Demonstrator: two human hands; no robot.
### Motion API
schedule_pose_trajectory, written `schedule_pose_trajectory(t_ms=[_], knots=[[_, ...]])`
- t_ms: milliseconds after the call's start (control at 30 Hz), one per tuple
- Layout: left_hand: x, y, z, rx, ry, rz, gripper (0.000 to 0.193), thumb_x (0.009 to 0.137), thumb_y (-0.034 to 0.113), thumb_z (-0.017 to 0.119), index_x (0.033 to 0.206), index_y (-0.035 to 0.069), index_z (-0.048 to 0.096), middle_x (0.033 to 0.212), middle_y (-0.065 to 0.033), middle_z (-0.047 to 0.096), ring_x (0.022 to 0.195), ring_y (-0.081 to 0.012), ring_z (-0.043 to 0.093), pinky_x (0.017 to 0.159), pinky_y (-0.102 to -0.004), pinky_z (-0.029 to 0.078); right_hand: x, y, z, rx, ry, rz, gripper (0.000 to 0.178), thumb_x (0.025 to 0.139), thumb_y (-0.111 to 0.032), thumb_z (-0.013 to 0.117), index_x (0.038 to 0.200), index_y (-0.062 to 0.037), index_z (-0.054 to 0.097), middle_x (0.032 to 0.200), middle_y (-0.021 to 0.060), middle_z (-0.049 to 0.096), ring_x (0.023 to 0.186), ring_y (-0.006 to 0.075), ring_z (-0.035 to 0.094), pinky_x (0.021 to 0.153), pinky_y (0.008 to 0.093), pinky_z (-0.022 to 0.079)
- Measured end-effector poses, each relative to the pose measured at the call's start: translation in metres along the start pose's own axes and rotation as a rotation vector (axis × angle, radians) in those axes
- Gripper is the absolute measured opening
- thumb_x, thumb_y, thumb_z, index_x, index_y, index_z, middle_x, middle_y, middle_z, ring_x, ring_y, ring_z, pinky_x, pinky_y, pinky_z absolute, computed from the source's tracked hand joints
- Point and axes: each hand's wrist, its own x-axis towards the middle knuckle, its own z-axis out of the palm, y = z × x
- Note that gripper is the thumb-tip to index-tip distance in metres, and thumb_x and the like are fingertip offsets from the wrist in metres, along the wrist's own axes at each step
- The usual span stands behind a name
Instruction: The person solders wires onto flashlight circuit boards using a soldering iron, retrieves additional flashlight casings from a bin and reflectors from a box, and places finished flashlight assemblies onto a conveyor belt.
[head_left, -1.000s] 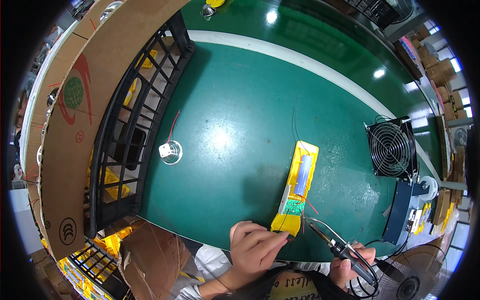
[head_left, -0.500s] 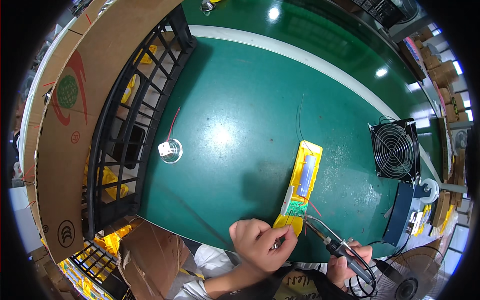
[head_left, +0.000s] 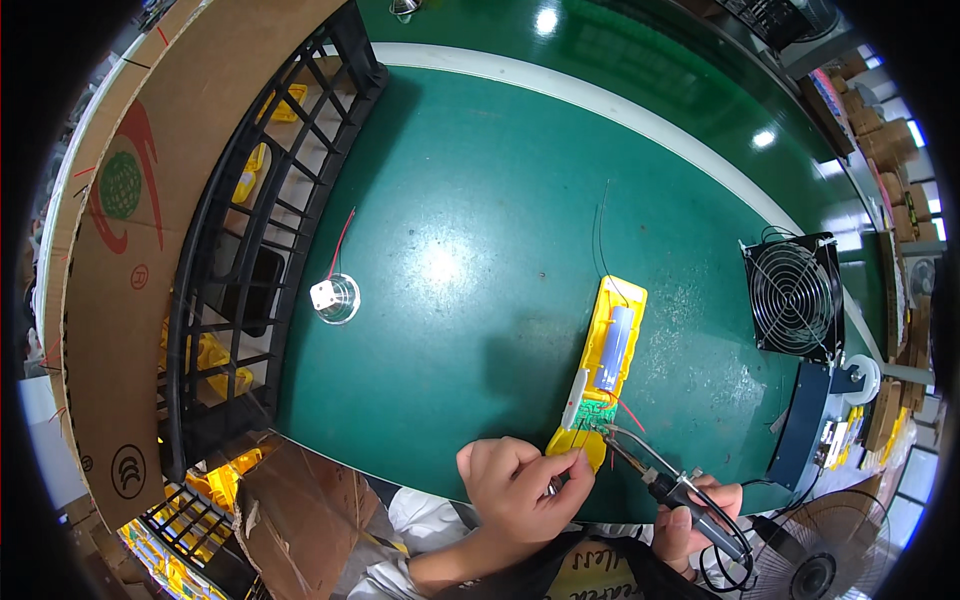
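A long yellow plastic housing [head_left: 632, 300] lies on the green bench with a blue-purple cylindrical battery cell [head_left: 613, 350] inside. Below the cell sits a small green circuit board [head_left: 597, 411], a white strip [head_left: 574, 398] beside it. My left hand [head_left: 525, 490] is closed in a pinch at the housing's near end. Thin dark lines run from its fingertips toward the board, and a bit of shiny metal shows under the fingers; what it holds is unclear. My right hand [head_left: 700, 515] grips a soldering iron [head_left: 690, 500], its tip at the board, with a thin metal tube alongside.
To the left, a clear round lamp cup [head_left: 341, 299] with a red wire stands near a black plastic crate [head_left: 285, 345] and a tall cardboard box [head_left: 125, 300]. At right are a black fan [head_left: 793, 298], a dark blue box [head_left: 798, 425] and a caged fan [head_left: 820, 560].
The iron's tip has shifted slightly up and left on the board. My left hand keeps its pinch. The view has shifted slightly.
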Motion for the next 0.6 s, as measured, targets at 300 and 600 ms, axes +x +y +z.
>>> schedule_pose_trajectory(t_ms=[300, 600], knots=[[-0.0019, -0.001, 0.0025, -0.002, 0.021, -0.018, 0.019, 0.057, 0.01, 0.075, 0.068, 0.017, 0.061, 0.062, 0.005, 0.039, 0.06, -0.0132, 0.041, 0.062, -0.0303, 0.026, 0.0046, -0.0019, 0.0053, 0.0, 0.03, -0.024, 0.04, 0.077, -0.024, 0.066, 0.089, -0.0017, 0.036, 0.066, 0.0085, 0.053, 0.057, 0.0113, 0.051, 0.057, 0.0241, 0.044], [-0.0024, -0.0018, 0.004, 0.004, 0.015, -0.003, 0.02, 0.053, 0.004, 0.072, 0.067, 0.015, 0.063, 0.062, 0.0032, 0.037, 0.06, -0.0147, 0.038, 0.06, -0.029, 0.027, 0.0045, -0.005, 0.0033, -0.015, 0.004, 0.023, 0.04, 0.076, -0.024, 0.066, 0.089, -0.0013, 0.036, 0.064, 0.008, 0.052, 0.056, 0.0109, 0.051, 0.054, 0.0226, 0.044]])
